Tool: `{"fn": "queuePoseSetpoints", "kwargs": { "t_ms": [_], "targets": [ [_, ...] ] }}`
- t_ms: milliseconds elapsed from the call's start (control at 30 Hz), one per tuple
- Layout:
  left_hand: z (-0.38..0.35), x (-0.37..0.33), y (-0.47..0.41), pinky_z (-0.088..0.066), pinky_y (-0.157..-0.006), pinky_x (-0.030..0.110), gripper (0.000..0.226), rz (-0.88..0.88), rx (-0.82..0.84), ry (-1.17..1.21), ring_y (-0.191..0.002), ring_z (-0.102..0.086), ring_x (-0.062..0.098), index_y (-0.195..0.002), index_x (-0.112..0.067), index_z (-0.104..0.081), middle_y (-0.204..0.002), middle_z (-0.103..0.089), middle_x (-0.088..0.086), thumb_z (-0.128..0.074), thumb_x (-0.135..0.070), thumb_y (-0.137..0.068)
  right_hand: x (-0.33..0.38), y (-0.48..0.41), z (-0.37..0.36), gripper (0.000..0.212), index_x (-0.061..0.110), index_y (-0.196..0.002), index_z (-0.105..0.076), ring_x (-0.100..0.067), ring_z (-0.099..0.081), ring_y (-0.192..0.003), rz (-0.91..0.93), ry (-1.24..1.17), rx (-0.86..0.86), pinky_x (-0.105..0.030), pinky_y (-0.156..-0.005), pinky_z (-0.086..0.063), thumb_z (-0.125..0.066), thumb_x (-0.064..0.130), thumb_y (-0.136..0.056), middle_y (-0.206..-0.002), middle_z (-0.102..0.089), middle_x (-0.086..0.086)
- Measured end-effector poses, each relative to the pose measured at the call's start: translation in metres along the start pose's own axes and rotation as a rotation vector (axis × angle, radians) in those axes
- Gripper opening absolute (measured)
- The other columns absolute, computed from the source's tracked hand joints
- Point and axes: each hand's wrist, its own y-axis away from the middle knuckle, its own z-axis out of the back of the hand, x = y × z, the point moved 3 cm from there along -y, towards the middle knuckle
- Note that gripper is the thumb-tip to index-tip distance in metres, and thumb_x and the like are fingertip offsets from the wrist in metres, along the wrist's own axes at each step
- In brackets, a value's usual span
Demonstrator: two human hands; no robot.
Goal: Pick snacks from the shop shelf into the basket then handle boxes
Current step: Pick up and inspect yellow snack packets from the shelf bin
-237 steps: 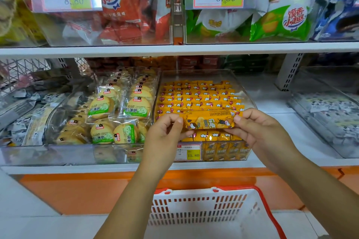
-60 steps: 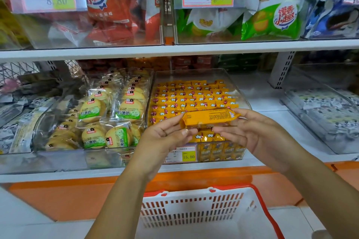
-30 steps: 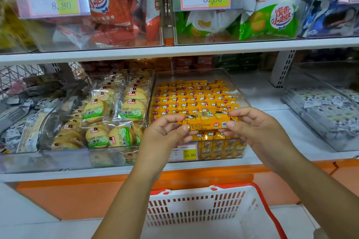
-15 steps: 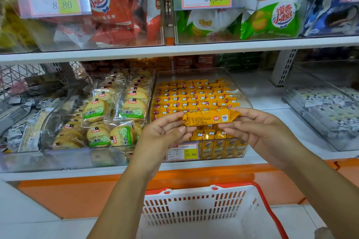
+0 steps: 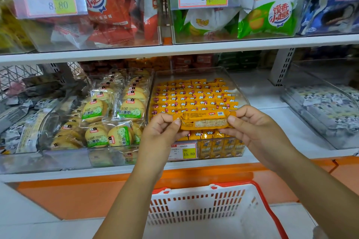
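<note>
Head view: both hands pinch 1 orange snack packet [image 5: 206,120] level, the left hand [image 5: 161,134] closed on its left end, the right hand [image 5: 254,128] on its right end. The packet sits just in front of the clear bin [image 5: 240,93] of matching packets, above the white basket [image 5: 206,205].

I face a white shop shelf [image 5: 194,48] with a perforated upright bracket [image 5: 282,68] at its back. Below runs an orange base panel [image 5: 77,196], above pale floor [image 5: 29,227].
</note>
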Motion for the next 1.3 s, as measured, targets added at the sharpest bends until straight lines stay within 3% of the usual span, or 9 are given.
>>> {"fn": "queuePoseSetpoints", "kwargs": {
  "t_ms": [200,333,433,600,767,933,1100,1200,1300],
  "targets": [
    [-0.004,-0.007,0.003,-0.059,-0.065,0.025,0.014,-0.049,-0.093,0.063,-0.074,-0.073,0.016,-0.101,-0.018,-0.063,-0.087,-0.076,-0.001,-0.062,-0.006,-0.093,0.005,0.003,-0.002,0.014,0.013,-0.096,-0.053,-0.038,-0.074,-0.084,0.048,0.059,-0.061,-0.033,-0.067,-0.062,-0.061,0.002,-0.092,-0.109,-0.073,-0.011],
    [-0.005,-0.005,0.006,-0.058,-0.066,0.022,0.017,-0.060,-0.123,-0.012,-0.078,-0.074,0.018,-0.095,-0.024,-0.075,-0.089,-0.077,0.002,-0.061,-0.015,-0.094,0.002,0.003,-0.002,0.005,0.012,-0.096,-0.063,-0.035,-0.074,-0.084,0.069,0.111,-0.071,-0.041,-0.075,-0.059,-0.062,0.010,-0.091,-0.103,-0.073,-0.013],
    [-0.005,-0.005,0.006,-0.059,-0.073,0.022,0.020,-0.011,-0.050,-0.021,-0.084,-0.075,0.016,-0.105,-0.027,-0.072,-0.095,-0.077,-0.003,-0.066,-0.018,-0.089,0.001,0.003,-0.002,0.026,0.011,-0.101,-0.065,-0.033,-0.074,-0.087,0.042,0.098,-0.053,-0.043,-0.084,-0.057,-0.068,0.022,-0.078,-0.100,-0.075,-0.012],
    [-0.004,-0.003,0.004,-0.057,-0.071,0.019,0.028,0.033,-0.037,0.023,-0.089,-0.074,0.015,-0.110,-0.023,-0.072,-0.115,-0.072,-0.005,-0.065,-0.004,-0.090,-0.001,0.002,-0.001,0.021,0.011,-0.104,-0.067,-0.031,-0.075,-0.088,0.010,0.085,-0.053,-0.038,-0.086,-0.059,-0.067,0.009,-0.083,-0.105,-0.075,-0.010],
    [-0.003,0.001,0.003,-0.057,-0.073,0.021,0.022,0.056,-0.037,0.019,-0.086,-0.074,0.017,-0.110,-0.018,-0.073,-0.094,-0.077,0.005,-0.060,-0.009,-0.095,-0.001,0.002,0.000,0.018,0.010,-0.106,-0.066,-0.030,-0.075,-0.088,0.001,0.067,-0.038,-0.030,-0.079,-0.061,-0.062,0.005,-0.090,-0.103,-0.075,-0.013],
    [-0.004,0.000,0.001,-0.059,-0.071,0.024,0.022,0.005,-0.062,-0.024,-0.081,-0.075,0.019,-0.115,-0.024,-0.068,-0.091,-0.077,0.002,-0.061,-0.016,-0.096,-0.001,0.003,-0.003,0.045,0.019,-0.116,-0.061,-0.029,-0.074,-0.094,-0.028,0.028,0.054,-0.031,-0.083,-0.060,-0.070,0.016,-0.072,-0.107,-0.073,-0.011],
    [-0.008,-0.001,0.003,-0.058,-0.066,0.021,0.023,-0.012,0.011,-0.183,-0.075,-0.074,0.017,-0.116,-0.030,-0.065,-0.079,-0.076,0.004,-0.059,-0.021,-0.097,0.002,0.001,0.000,0.017,0.012,-0.097,-0.060,-0.033,-0.073,-0.083,0.053,0.155,-0.062,-0.039,-0.074,-0.058,-0.069,0.019,-0.085,-0.085,-0.074,-0.008],
    [-0.013,0.001,0.002,-0.053,-0.056,0.018,0.029,-0.006,0.071,-0.259,-0.065,-0.071,0.010,-0.123,-0.021,-0.065,-0.075,-0.074,0.002,-0.062,-0.021,-0.095,0.003,-0.002,0.005,0.036,0.005,-0.099,-0.058,-0.033,-0.074,-0.085,0.041,0.152,-0.093,-0.041,-0.077,-0.058,-0.069,0.032,-0.078,-0.088,-0.075,-0.013],
    [-0.018,0.000,-0.003,-0.048,-0.054,0.013,0.027,-0.068,0.057,-0.434,-0.059,-0.066,0.000,-0.121,-0.023,-0.068,-0.071,-0.071,-0.010,-0.063,-0.027,-0.094,0.003,-0.005,0.008,0.031,0.005,-0.106,-0.056,-0.034,-0.074,-0.086,0.006,0.084,-0.095,-0.038,-0.074,-0.059,-0.067,0.026,-0.085,-0.091,-0.075,-0.016]
  ]
}}
